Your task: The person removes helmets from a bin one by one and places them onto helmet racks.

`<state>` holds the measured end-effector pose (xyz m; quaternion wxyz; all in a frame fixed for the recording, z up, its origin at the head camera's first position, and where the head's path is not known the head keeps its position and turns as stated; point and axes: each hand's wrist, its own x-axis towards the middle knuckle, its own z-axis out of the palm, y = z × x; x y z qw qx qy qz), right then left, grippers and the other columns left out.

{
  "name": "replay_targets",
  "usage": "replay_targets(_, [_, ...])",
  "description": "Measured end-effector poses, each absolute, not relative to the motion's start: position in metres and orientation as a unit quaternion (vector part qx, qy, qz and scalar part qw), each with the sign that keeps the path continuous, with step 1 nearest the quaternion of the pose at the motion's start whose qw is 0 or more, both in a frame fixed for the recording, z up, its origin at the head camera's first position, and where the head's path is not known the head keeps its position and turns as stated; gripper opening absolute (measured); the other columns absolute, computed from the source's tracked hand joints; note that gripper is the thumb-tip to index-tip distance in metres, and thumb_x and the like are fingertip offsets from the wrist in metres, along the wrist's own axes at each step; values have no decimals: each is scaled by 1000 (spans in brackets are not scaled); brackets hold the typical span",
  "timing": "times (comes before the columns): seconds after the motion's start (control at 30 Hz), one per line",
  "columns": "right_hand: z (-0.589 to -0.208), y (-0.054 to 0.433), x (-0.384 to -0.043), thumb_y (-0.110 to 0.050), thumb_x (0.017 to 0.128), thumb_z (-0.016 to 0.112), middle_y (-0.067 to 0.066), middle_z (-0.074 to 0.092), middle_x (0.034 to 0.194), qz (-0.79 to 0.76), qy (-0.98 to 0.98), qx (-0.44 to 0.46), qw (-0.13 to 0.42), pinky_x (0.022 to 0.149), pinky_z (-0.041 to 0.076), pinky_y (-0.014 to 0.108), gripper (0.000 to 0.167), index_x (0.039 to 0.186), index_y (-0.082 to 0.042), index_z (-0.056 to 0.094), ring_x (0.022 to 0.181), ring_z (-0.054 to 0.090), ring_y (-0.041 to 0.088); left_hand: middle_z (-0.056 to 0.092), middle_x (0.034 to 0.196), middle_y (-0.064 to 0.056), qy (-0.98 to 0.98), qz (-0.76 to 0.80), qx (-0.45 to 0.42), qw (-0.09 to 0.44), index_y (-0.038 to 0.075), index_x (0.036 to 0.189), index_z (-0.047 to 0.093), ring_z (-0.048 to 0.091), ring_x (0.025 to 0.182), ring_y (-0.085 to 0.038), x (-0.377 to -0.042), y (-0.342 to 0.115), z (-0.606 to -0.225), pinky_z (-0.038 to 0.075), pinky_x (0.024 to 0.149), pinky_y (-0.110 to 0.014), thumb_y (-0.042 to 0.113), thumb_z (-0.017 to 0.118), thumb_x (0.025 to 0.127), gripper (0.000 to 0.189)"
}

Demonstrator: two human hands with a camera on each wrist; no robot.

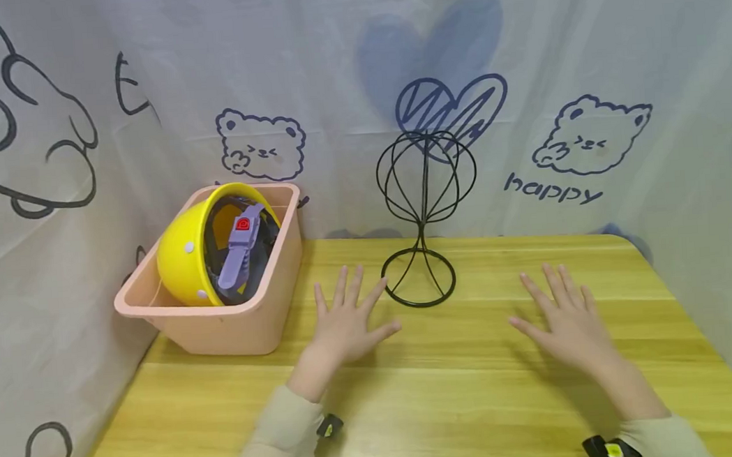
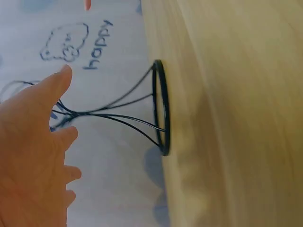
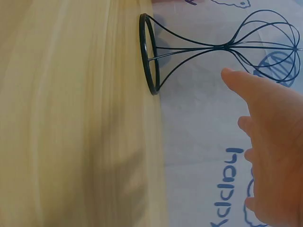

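The fingers of the left hand (image 1: pixel 344 331) are straight and fanned apart, with nothing in them; those of the right hand (image 1: pixel 572 328) are spread likewise, and that hand too holds nothing. Both seem to hover above the table (image 1: pixel 451 391), palms down.

The likeliest mishap is on the left: the forefinger reaches over the rim of the stand's (image 1: pixel 421 228) base in the head view, so a careless sweep could nudge or tip it. Its thin wires and tall round cage would probably make it easy to topple, and a knock away from the person could send it against the cloth (image 1: pixel 331 63) behind. A finger might also snag between the wires. I cannot tell for sure whether that fingertip touches the ring; it looks apart.

The stand is upright near the middle of the table's far edge, between the hands: just beyond the left forefinger and thumb, and farther off from the right thumb, which points towards it.

Outward from the left little finger, at the table's far left corner, is the bin (image 1: pixel 221 329). The helmet (image 1: pixel 182 257) rests tilted inside, rising above the rim; if pulled out askew, it could catch there and drag the bin.
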<state>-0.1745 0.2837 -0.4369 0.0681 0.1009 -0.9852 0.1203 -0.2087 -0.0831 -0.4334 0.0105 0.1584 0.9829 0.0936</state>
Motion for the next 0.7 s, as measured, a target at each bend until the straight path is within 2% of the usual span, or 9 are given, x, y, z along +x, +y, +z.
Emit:
replay_targets(0.27, [-415,291,-167,-59,94,50,15,-5,164,86,-982,133,102,117,-8,62,82,157,-29,7,151,-12,37,-8,164,0,977,47,208,-12,44,154,12,-12,152,-30,-186,-94,-401,-11,113,-67,80,34,86,80])
replay_targets(0.5, [-391,290,-163,-58,94,52,12,-8,164,46,-977,160,130,118,-17,51,83,157,-28,7,151,-16,32,4,165,-1,971,27,231,-55,44,153,16,-9,153,-29,-165,-117,-375,-11,114,-67,79,37,87,77])
replay_targets(0.6, [-382,288,-161,-57,92,54,9,-6,165,38,-973,172,149,119,-16,49,82,157,-27,13,152,-15,28,8,165,-1,970,12,229,-78,45,152,19,-4,153,-29,-156,-129,-366,-7,115,-67,79,36,87,76])
replay_targets(0.7, [-372,286,-161,-56,92,56,9,-4,165,28,-967,188,167,120,-11,52,82,157,-26,16,152,-13,28,11,164,-1,970,4,225,-96,45,152,21,-1,153,-30,-148,-141,-357,-4,116,-67,80,35,87,75])
